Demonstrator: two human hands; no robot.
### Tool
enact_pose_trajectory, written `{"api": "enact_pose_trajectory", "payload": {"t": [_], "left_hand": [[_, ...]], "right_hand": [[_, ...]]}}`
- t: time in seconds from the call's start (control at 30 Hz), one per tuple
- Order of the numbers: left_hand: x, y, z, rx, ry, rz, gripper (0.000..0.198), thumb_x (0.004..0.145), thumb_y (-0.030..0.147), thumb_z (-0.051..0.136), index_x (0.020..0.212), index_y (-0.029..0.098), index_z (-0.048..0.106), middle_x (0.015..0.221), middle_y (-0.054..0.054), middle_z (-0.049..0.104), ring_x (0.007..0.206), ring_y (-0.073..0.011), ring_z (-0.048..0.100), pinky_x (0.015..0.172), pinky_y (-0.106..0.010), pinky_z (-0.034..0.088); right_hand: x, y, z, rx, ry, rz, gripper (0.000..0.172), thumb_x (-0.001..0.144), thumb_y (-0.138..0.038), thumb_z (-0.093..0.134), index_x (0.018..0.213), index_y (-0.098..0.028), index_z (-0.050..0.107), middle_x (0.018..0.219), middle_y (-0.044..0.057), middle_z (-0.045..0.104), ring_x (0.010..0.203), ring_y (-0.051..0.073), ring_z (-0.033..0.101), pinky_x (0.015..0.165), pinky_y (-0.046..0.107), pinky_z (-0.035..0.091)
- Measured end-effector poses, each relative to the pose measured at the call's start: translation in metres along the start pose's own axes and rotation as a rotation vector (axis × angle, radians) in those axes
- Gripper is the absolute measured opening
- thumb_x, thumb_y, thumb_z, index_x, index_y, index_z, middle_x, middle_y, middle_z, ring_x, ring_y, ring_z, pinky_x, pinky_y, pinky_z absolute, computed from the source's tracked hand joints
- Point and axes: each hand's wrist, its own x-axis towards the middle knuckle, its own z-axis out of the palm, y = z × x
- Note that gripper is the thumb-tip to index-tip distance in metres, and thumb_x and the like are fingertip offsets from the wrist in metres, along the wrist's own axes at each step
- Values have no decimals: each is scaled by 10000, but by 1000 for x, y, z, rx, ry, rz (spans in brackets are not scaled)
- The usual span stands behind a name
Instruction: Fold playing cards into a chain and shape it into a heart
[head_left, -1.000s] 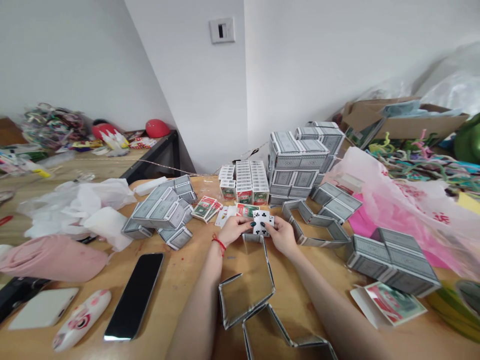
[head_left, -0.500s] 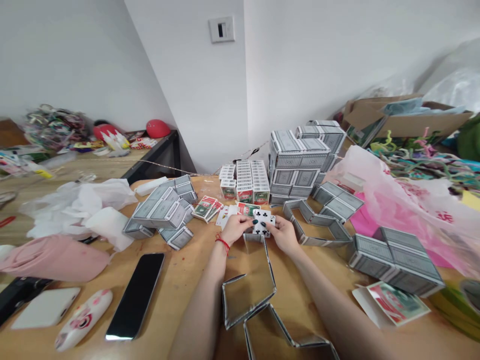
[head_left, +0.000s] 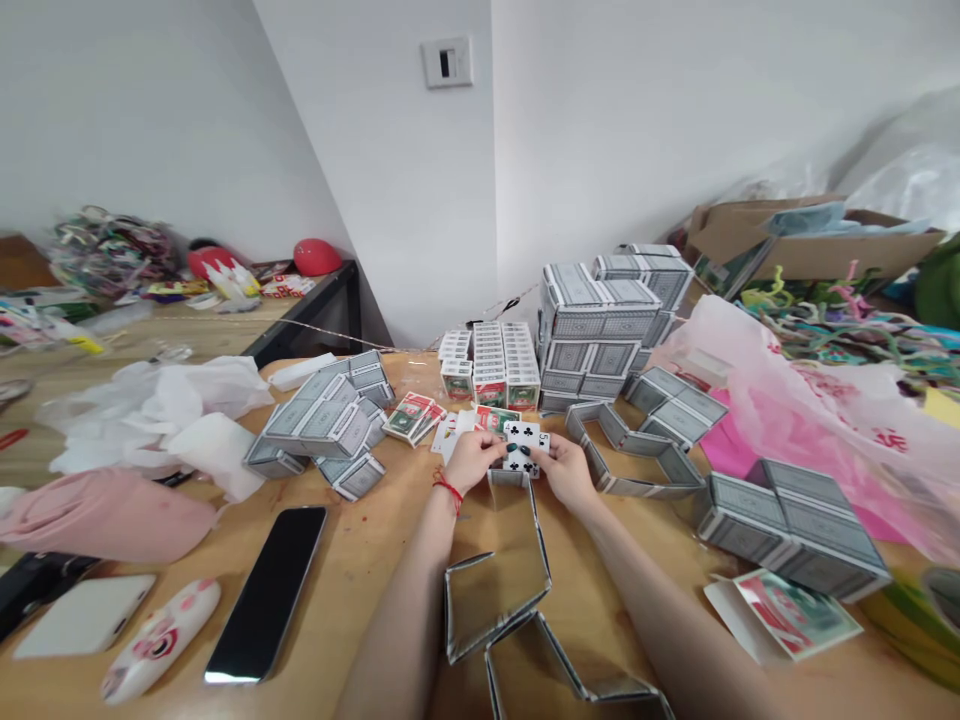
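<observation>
Playing cards [head_left: 523, 434] with black clubs face me, and a card marked 5 peeks out at their right. My left hand [head_left: 474, 457], with a red string on its wrist, pinches them from the left. From the right my right hand [head_left: 568, 468] grips the same cards, its thumb close to the other thumb. Just below the hands stands a zigzag strip of joined cards [head_left: 541, 540] on its edge. A second folded card strip [head_left: 559, 660] lies nearer to me. Loose cards [head_left: 447, 432] and a red-green card box [head_left: 496, 418] lie just behind my hands.
Stacked grey card blocks [head_left: 600, 320] rise at the back right, beside rows of card boxes [head_left: 490, 365]. More card blocks [head_left: 319, 410] sit at left and another block [head_left: 791, 525] at right. A phone [head_left: 266, 595] and pink pouch [head_left: 112, 512] lie at front left.
The cards between my hands have shifted slightly, with the 5 card still showing at the right. Both hands keep their pinch. The view has moved a little.
</observation>
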Motion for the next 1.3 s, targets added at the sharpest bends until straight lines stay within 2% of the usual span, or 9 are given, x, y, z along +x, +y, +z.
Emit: {"api": "enact_pose_trajectory", "payload": {"t": [0.17, 0.3, 0.4, 0.53, 0.7, 0.87, 0.97, 1.3], "left_hand": [[2, -5, 3, 22, 34, -8, 272, 627, 347, 591, 498, 115, 532, 457, 27, 481, 458, -68, 399, 472, -198, 312], [1, -7, 5, -31, 60, -23, 286, 603, 384, 622, 591, 100, 597, 544, -5, 545, 507, -86, 441, 487, -205, 332], [-1, -7, 2, -115, 11, -31, 331, 606, 419, 622, 643, 89, 618, 515, 11, 500, 482, -71, 399, 462, -195, 292], [-2, -8, -4, -216, -31, -45, 379, 624, 463, 598, 579, 87, 581, 418, 52, 359, 419, -43, 296, 427, -190, 199], [0, -12, -9, -274, -64, -118, 398, 595, 472, 621, 641, 78, 597, 413, 56, 360, 387, -31, 280, 410, -187, 156], [3, -13, -11, -254, -82, -145, 400, 561, 439, 661, 717, 74, 612, 440, 54, 386, 383, -26, 295, 398, -181, 152], [2, -12, -11, -219, -89, -119, 373, 567, 435, 660, 667, 80, 603, 419, 58, 374, 375, -24, 281, 392, -181, 148], [1, -6, -4, -199, 3, -100, 336, 519, 398, 693, 549, 95, 551, 398, 62, 384, 377, -28, 297, 393, -177, 183]], "right_hand": [[1, 0, 0, -4, 1, -10, 273, 607, -339, 651, 803, -158, 593, 815, 67, 679, 748, 216, 629, 664, 328, 491], [2, -1, -2, 11, 7, -21, 269, 612, -345, 647, 803, -164, 591, 823, 65, 678, 757, 213, 626, 691, 336, 490], [4, 0, -3, 45, -16, -13, 300, 608, -345, 652, 840, -164, 592, 817, 55, 678, 754, 205, 627, 698, 334, 490], [4, 2, -3, 54, -64, 0, 286, 607, -324, 657, 834, -163, 593, 790, 41, 679, 712, 186, 625, 662, 310, 491], [2, 3, -2, 17, -97, 0, 238, 628, -314, 644, 799, -158, 591, 761, 41, 675, 659, 167, 612, 595, 277, 481], [2, 6, -4, -29, -96, -19, 236, 627, -315, 646, 791, -154, 593, 784, 48, 670, 674, 164, 603, 607, 272, 471], [3, 9, -4, -44, -89, -24, 243, 624, -322, 646, 790, -154, 591, 787, 48, 667, 650, 157, 594, 595, 267, 461], [3, 11, -4, -128, -51, -66, 206, 641, -330, 620, 727, -154, 556, 673, 14, 613, 579, 128, 530, 533, 235, 409]]}}
